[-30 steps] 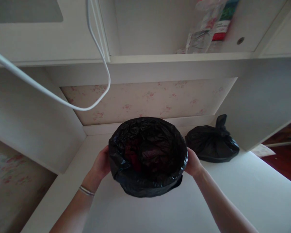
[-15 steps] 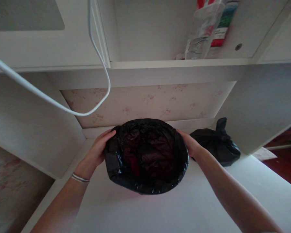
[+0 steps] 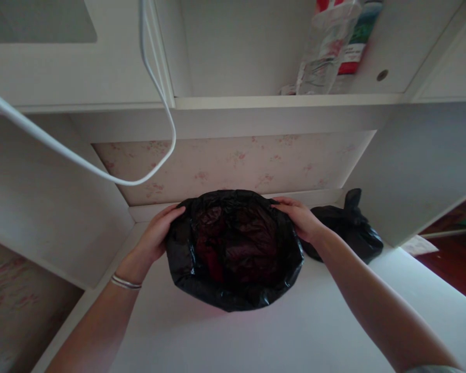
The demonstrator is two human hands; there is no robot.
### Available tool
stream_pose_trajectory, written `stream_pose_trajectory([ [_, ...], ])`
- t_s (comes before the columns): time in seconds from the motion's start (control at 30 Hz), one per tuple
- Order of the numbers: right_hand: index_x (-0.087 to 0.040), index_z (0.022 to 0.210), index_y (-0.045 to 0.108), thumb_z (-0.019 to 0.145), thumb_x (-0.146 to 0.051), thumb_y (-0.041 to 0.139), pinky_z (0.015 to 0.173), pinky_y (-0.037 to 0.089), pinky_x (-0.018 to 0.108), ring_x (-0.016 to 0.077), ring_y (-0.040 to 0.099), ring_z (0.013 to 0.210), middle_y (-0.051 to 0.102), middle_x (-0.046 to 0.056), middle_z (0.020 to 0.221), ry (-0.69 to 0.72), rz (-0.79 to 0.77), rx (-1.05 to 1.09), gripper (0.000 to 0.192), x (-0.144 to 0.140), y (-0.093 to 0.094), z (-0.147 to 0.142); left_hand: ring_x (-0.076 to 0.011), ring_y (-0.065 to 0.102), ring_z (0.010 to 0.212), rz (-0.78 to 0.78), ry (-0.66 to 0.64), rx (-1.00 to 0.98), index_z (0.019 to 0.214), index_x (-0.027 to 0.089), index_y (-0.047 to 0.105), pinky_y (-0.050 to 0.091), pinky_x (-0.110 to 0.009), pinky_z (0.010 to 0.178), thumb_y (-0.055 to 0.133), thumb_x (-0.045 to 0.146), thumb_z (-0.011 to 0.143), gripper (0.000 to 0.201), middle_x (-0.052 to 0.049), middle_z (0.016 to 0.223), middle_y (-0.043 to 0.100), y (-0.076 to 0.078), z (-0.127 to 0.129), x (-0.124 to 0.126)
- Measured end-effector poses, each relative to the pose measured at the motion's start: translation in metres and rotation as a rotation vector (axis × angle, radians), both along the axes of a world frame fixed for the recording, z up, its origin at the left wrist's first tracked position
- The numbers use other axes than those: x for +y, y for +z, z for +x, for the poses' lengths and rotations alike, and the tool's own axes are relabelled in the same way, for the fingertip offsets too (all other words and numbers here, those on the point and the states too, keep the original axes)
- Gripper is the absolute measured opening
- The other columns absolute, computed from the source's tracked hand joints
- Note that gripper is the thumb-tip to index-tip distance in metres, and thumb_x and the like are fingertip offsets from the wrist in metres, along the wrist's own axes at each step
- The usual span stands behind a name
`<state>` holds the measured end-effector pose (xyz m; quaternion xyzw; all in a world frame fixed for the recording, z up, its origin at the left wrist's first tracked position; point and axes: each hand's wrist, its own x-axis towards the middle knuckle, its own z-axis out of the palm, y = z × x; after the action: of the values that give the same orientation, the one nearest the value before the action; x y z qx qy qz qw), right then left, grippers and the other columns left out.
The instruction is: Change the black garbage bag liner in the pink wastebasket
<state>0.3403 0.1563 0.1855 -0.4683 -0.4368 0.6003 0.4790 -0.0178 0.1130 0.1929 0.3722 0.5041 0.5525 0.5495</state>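
Head view showed me a small bin lined with a black bag (image 3: 233, 248) sitting on the white desk top (image 3: 256, 336), close to the back edge under the shelf. My left hand (image 3: 155, 238) lay against the bin's left rim, fingers curled over the bag's edge near the far side. My right hand (image 3: 301, 220) did the same on the right rim, fingers bent over the plastic at the back. Both hands were gripping the liner's rim, one on each side. Inside the bag I could make out something dark red, too dim to name. A silver bracelet (image 3: 125, 282) sat on my left wrist. Just beside the bin, on its right and partly behind my right forearm, lay a tied black bag (image 3: 353, 233). A white cable (image 3: 101, 171) looped down in front of the flowered back panel (image 3: 233, 160). On the shelf above stood a clear plastic bottle (image 3: 326, 46).
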Motion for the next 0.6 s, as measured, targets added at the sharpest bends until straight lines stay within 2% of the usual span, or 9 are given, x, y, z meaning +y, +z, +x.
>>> stream_pose_trajectory([
  [0.17,-0.02,0.09,0.076,0.076,-0.034,0.078,0.07,0.059,0.027,0.018,0.073,0.077,0.08,0.005,0.089,0.031,0.019,-0.056,0.02,0.001,-0.006,0.0,-0.0266,0.076,0.082,-0.109,-0.077,-0.04,0.106,0.015,0.076,0.061,-0.036,0.073,0.074,0.045,0.08,0.039,-0.011,0.098,0.081,-0.01,-0.013,0.015],
  [0.3,-0.02,0.09,0.078,0.066,-0.043,0.082,0.082,0.059,0.038,0.0254,0.074,0.084,0.081,0.007,0.09,0.063,0.049,-0.144,0.033,-0.003,-0.026,0.0,-0.027,0.075,0.09,-0.053,-0.064,-0.015,0.104,0.018,0.076,0.059,-0.035,0.078,0.083,0.042,0.068,0.044,-0.007,0.096,0.081,-0.036,-0.012,0.01],
  [0.37,-0.019,0.089,0.078,0.058,-0.045,0.086,0.088,0.058,0.045,0.0309,0.074,0.09,0.081,0.008,0.089,0.077,0.056,-0.208,0.041,-0.006,-0.037,0.001,-0.0313,0.074,0.094,-0.031,-0.062,0.018,0.096,0.018,0.077,0.059,-0.039,0.08,0.087,0.042,0.059,0.046,-0.008,0.093,0.081,-0.052,-0.008,0.0],
  [0.43,-0.018,0.091,0.079,0.056,-0.048,0.086,0.093,0.055,0.05,0.0345,0.073,0.095,0.081,0.01,0.092,0.057,0.069,-0.276,0.047,-0.007,-0.041,0.004,-0.0372,0.072,0.1,-0.016,-0.056,0.063,0.089,0.016,0.077,0.059,-0.046,0.083,0.087,0.046,0.056,0.046,-0.012,0.093,0.081,-0.063,-0.006,-0.008],
  [0.5,-0.018,0.1,0.078,0.067,-0.056,0.078,0.098,0.053,0.052,0.0358,0.071,0.105,0.08,0.012,0.103,-0.014,0.1,-0.338,0.05,-0.005,-0.036,0.006,-0.04,0.069,0.109,0.028,-0.01,0.119,0.089,0.017,0.077,0.056,-0.049,0.09,0.086,0.048,0.058,0.045,-0.013,0.099,0.081,-0.064,-0.005,-0.009],
  [0.6,-0.02,0.12,0.072,0.086,-0.061,0.057,0.105,0.048,0.05,0.0331,0.063,0.122,0.072,0.012,0.129,-0.13,0.181,-0.408,0.056,-0.001,-0.017,0.003,-0.0376,0.059,0.129,0.13,0.102,0.204,0.106,0.019,0.075,0.046,-0.048,0.108,0.075,0.054,0.072,0.048,-0.012,0.124,0.075,-0.048,-0.006,-0.001],
])
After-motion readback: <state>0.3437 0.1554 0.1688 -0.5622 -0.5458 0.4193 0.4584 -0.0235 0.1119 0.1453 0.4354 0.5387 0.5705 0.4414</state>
